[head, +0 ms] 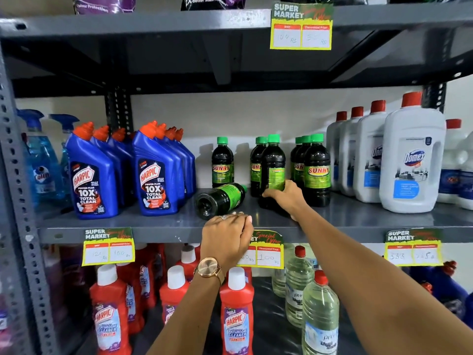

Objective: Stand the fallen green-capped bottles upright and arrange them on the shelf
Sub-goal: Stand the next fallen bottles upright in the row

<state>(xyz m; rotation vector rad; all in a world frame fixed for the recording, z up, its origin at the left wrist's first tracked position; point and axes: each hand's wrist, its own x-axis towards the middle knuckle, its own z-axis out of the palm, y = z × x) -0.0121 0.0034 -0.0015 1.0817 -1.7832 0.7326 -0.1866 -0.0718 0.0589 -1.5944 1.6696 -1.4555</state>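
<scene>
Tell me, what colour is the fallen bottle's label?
Green, on the fallen bottle; head view.

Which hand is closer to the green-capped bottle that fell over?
The left hand. It is right in front of the fallen bottle, by its base at the shelf edge. The right hand is off to the bottle's right, holding an upright bottle.

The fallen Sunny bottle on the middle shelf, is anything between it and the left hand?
Nothing visible. The left hand sits at the shelf's front edge, right before the fallen Sunny bottle, whose base faces it. The right hand grips an upright Sunny bottle off to the right, clear of that path.
</scene>
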